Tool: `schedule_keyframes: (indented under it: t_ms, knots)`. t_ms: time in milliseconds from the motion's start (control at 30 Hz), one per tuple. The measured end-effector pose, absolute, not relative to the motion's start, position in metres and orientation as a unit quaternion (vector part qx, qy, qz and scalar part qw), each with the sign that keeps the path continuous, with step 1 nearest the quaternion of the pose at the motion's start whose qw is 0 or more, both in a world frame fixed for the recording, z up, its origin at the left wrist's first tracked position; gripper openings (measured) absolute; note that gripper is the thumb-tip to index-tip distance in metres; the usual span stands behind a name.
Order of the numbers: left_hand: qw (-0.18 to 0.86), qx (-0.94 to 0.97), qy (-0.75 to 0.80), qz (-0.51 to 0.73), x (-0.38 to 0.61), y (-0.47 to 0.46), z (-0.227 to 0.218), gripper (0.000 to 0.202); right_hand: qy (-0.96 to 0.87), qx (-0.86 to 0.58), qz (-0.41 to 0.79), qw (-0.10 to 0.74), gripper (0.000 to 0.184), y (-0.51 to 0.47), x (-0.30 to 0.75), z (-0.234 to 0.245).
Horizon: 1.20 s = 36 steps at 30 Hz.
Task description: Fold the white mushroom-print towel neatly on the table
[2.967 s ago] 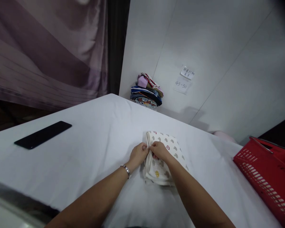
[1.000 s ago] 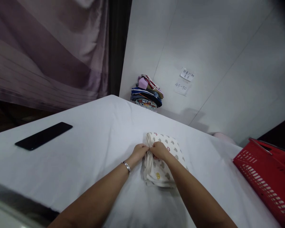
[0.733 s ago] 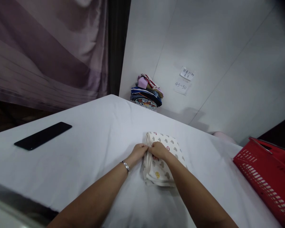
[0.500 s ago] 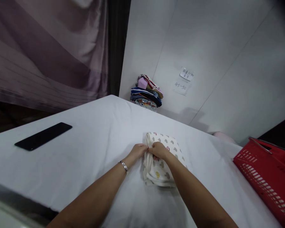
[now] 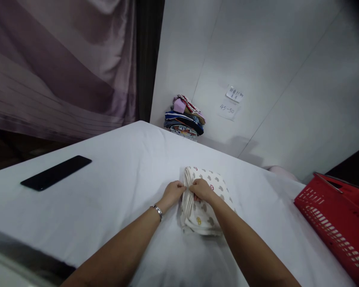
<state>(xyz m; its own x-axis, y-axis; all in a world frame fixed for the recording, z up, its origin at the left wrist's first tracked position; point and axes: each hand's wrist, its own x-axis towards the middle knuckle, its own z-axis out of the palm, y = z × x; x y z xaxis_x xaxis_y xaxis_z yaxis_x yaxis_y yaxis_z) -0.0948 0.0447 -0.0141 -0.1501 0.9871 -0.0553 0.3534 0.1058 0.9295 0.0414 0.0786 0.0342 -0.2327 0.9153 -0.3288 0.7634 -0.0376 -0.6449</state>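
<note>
- One folded, printed cloth (image 5: 219, 185) lies in the near middle of one white-covered table (image 5: 116, 191); it looks soft, light and floppy, unlikely to break or slip, its layered left edge probably the surest hold.
- Two hands: left hand (image 5: 171, 193) and right hand (image 5: 202, 189) both pinch that edge.
- One black slab (image 5: 56, 173) left, one red basket (image 5: 332, 219) right.
- Far: one clothes stack (image 5: 184, 118), two wall notes (image 5: 234, 94).

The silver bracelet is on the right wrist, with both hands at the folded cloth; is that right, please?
Not quite: the head view shows the silver bracelet on the left wrist. The left hand and the right hand are indeed both at the folded cloth.
</note>
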Motion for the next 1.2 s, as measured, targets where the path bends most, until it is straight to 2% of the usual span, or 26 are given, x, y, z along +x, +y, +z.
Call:
schedule_keyframes:
  t_ms: [333, 567, 800, 1000, 1100, 1200]
  knots:
    - [0.379, 0.529, 0.615, 0.446, -0.085, 0.038, -0.013, 0.015, -0.690, -0.616, 0.365, 0.105, 0.002, 0.076, 0.040, 0.039]
    - [0.440, 0.497, 0.595, 0.453, -0.084, 0.037, -0.016, 0.018, -0.682, -0.615, 0.385, 0.091, 0.004, 0.070, 0.037, 0.046]
    - [0.517, 0.416, 0.570, 0.484, -0.081, 0.031, -0.006, 0.016, -0.693, -0.609, 0.383, 0.052, 0.018, 0.069, 0.036, 0.054]
    - [0.602, 0.339, 0.532, 0.489, -0.080, 0.024, 0.005, 0.022, -0.729, -0.614, 0.299, 0.042, 0.020, 0.070, 0.038, 0.054]
    - [0.593, 0.340, 0.549, 0.481, -0.085, 0.027, 0.005, 0.023, -0.725, -0.612, 0.313, 0.039, 0.018, 0.072, 0.038, 0.050]
    - [0.532, 0.366, 0.594, 0.479, -0.092, 0.034, -0.001, 0.022, -0.715, -0.611, 0.337, 0.044, 0.013, 0.073, 0.040, 0.045]
